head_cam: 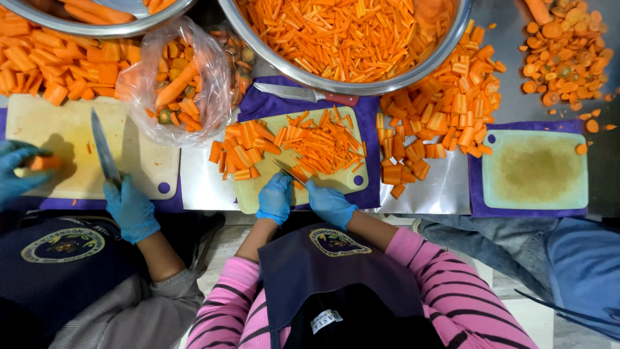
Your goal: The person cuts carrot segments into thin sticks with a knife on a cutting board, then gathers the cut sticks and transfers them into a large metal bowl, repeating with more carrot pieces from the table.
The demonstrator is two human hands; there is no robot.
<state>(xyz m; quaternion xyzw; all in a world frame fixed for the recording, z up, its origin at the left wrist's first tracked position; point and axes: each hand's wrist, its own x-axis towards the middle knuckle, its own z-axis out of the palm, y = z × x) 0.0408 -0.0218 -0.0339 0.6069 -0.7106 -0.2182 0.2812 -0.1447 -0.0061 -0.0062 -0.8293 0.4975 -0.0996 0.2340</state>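
Carrot sticks point(326, 145) lie on the pale cutting board point(352, 178) on the counter; stiff, light, slick when cut; best pinched across their flat sides; left hand point(275, 198) steadies a piece, right hand point(329, 203) grips the knife point(290, 172).

— What are the gloved hands doing?
— The left hand point(275, 198) steadies carrot pieces point(242, 155) on the cutting board point(349, 181); the right hand point(329, 204) grips a knife point(290, 171) beside carrot sticks point(323, 145).
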